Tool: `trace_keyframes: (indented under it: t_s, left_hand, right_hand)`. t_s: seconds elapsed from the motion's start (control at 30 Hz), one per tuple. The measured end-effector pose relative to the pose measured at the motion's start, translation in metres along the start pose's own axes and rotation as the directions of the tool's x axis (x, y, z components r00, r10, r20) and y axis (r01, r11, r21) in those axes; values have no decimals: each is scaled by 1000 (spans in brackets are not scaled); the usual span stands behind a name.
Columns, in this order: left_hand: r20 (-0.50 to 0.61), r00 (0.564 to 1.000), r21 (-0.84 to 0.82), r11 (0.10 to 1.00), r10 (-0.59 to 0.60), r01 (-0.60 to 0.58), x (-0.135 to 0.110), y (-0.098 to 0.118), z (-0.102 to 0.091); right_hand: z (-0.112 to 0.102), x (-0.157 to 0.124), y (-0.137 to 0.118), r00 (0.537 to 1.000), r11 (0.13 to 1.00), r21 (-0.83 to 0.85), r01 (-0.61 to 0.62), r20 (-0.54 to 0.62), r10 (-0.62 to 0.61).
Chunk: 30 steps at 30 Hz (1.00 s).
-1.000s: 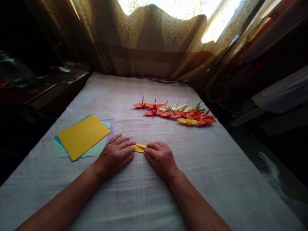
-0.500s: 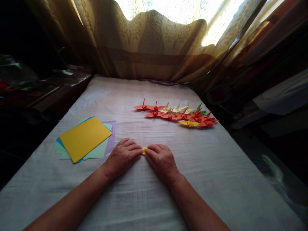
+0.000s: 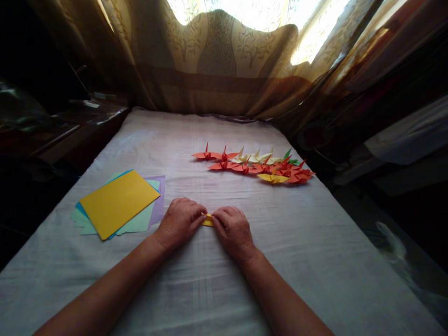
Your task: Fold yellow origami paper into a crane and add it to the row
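Observation:
A small folded piece of yellow paper (image 3: 207, 220) lies on the white cloth (image 3: 217, 280) near the middle of the table. My left hand (image 3: 180, 221) has its fingers curled and pressed on the paper's left end. My right hand (image 3: 233, 228) is curled the same way on its right end. Only a narrow strip of the paper shows between my fingertips; the hands cover the rest.
A stack of coloured paper sheets (image 3: 117, 205), yellow on top, lies to the left. Several folded paper cranes (image 3: 255, 164) in red, orange, yellow, cream and green sit in rows at the right rear. Patterned curtains (image 3: 224, 60) hang behind the table. Dark furniture flanks both sides.
My hands have drawn closer together over the yellow paper and their fingers have curled in, so less of the paper shows. The view has shifted slightly.

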<state>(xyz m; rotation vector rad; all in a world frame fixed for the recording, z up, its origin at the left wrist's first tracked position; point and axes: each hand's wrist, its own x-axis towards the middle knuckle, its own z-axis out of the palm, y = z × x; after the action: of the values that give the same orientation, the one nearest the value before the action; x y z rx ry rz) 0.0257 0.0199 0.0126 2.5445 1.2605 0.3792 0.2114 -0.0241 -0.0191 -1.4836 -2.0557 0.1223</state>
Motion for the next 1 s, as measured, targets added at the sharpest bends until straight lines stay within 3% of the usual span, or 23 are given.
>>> trace_keyframes:
  t_s: [0.43,0.7,1.0]
  left_hand:
    - [-49,997,-15,998,-66,65,-6,6,6]
    - [-93,996,-43,999,-9,5,-10,-2,12]
    - [-159,987,-98,995,-3,-13,-14,-6,16]
  right_hand:
    - [-4,0,0,1000,1000,-3,-21,22,21]
    - [-3,-2,0,1000,999,42,28,-15,-27]
    - [-2,-2,-1,997,998,-33,57,-46,-59]
